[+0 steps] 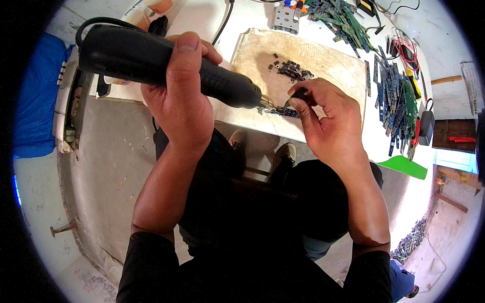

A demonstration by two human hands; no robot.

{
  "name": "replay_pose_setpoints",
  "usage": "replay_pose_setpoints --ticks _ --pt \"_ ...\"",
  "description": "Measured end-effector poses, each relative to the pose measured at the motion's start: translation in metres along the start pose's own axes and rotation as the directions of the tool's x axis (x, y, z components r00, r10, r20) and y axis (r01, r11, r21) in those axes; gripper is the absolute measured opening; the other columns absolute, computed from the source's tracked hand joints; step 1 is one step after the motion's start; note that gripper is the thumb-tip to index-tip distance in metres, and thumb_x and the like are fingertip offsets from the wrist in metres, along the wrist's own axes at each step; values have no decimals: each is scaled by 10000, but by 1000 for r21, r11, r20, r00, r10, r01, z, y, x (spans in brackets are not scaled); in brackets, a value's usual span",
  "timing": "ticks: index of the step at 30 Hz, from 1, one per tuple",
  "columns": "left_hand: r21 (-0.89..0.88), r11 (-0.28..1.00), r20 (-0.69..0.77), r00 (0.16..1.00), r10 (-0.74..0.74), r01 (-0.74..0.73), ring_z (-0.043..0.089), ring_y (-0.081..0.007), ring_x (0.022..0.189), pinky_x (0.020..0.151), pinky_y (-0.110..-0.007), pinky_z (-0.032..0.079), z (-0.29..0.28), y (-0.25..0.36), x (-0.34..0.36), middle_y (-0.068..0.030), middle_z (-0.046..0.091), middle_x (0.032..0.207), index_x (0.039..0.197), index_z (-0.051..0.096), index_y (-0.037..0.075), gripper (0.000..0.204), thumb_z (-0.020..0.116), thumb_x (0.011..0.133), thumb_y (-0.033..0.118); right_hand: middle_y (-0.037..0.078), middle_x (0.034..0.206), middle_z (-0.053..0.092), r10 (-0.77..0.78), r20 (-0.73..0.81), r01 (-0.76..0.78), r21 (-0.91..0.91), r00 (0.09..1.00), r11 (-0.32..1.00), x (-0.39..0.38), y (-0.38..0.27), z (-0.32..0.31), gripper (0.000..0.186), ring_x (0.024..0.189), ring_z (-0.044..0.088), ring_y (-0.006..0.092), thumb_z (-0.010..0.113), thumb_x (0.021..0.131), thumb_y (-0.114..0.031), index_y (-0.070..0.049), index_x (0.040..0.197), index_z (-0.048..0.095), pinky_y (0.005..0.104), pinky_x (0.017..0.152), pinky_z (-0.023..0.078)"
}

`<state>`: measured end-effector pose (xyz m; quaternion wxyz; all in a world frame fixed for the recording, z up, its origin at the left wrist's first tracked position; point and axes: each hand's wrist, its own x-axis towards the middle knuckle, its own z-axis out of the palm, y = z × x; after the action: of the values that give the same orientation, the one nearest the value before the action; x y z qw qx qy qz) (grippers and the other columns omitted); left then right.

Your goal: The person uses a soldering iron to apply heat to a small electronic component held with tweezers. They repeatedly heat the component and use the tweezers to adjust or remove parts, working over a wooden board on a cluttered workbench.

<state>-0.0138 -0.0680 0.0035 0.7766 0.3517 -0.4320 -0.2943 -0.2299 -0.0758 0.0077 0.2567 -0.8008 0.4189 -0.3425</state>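
Observation:
My left hand point(179, 96) is closed around a black hot-air gun point(121, 55), whose metal nozzle point(260, 102) points down-right at a narrow circuit-board strip point(283, 112) on the front of a worn beige mat point(247, 60). My right hand point(328, 113) pinches a small black tool point(298, 95), seemingly tweezers, just beside the nozzle over that strip; its lower end is hard to make out. A loose pile of small black components point(293, 70) lies on the mat behind the nozzle.
Piles of board strips point(396, 101) fill the table's right, near pliers point(415, 136), a black adapter point(426, 126) and a green sheet point(404, 165). A grey metal block point(285, 20) and cables stand at the back, cups point(159, 6) at back left. My legs are below the front edge.

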Motion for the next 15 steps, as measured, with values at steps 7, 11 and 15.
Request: replay_pose_setpoints --ticks 7,11,15 --pt "-6 1000 6 1000 2 -2 645 -164 735 792 -325 509 -2 -1 0 -79 651 760 930 617 48 182 666 923 223 180 854 633 1 -4 -1 7 1000 1000 0 0 0 149 769 646 378 675 825 18 15 968 636 400 672 520" --pt "5 1000 -2 1000 4 -4 645 -166 741 795 -328 508 -1 0 1 -81 652 766 936 616 45 176 662 924 215 180 853 634 -1 -10 1 8 1000 1000 0 -1 0 149 766 647 374 675 825 20 18 968 636 394 670 519" --pt "5 1000 -5 1000 0 1 643 -163 743 800 -330 506 -1 2 0 -78 650 765 930 610 46 165 660 925 203 179 852 635 25 -8 -25 13 1000 1000 0 -3 0 146 760 647 370 674 825 23 19 967 638 389 668 518"
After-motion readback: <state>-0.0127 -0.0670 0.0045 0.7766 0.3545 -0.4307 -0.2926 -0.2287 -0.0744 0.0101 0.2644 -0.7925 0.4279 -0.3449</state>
